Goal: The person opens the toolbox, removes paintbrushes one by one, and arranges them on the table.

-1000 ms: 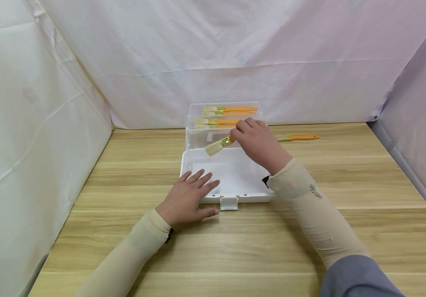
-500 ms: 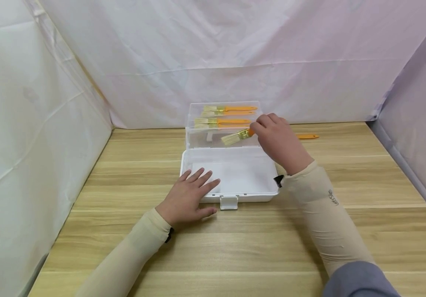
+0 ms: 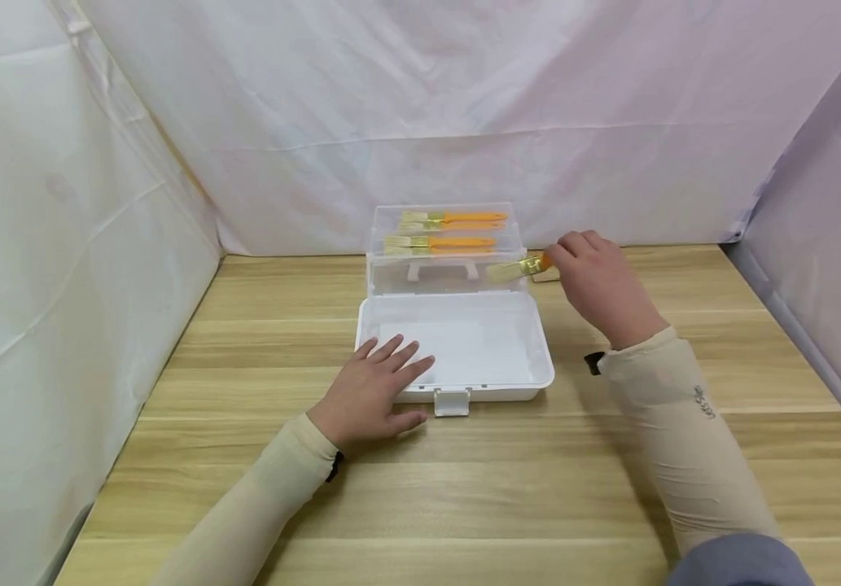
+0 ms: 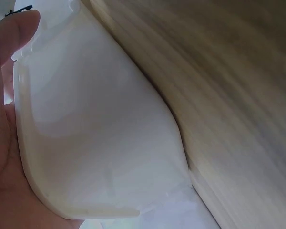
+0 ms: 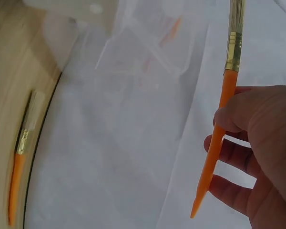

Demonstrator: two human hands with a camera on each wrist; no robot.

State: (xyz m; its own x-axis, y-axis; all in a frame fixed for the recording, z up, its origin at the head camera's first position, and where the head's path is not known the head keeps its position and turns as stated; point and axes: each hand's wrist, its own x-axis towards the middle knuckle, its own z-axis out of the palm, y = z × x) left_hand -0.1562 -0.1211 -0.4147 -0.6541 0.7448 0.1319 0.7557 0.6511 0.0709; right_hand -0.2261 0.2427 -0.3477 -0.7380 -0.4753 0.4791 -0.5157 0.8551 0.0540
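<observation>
Two brushes shelved in the box, a third carried beside it

Two orange-handled flat paintbrushes with brass ferrules and pale bristles lie in the tiers of the clear plastic fold-out storage box (image 3: 449, 268): the upper brush (image 3: 453, 218) in the top tray and the lower brush (image 3: 438, 242) in the tray just beneath it, both with bristles pointing to the box's left side. They rest lengthwise, probably because the narrow trays fit them only that way.

The right hand (image 3: 599, 281) is raised just to the right of the box's trays, fingers and thumb curled round the orange handle of a third matching brush, the held brush (image 3: 519, 267), whose bristles point back toward the box. The right wrist view shows the pinch falling on the handle behind the ferrule, which keeps the bristles free and the brush easy to steer. A fourth matching brush, the loose brush (image 5: 21, 157), lies on the light wood-grain counter (image 3: 464, 488) to the right of the box; in the head view the right hand hides nearly all of it.

The left hand (image 3: 372, 391) lies flat, fingers straight and spread, on the near left corner of the box's white open bottom tray (image 3: 508, 358), holding nothing; pressing there likely steadies the light box. A small white latch (image 3: 453, 400) hangs at the tray's near edge. White cloth sheeting (image 3: 420, 122) stands behind the box and on both sides of it.
</observation>
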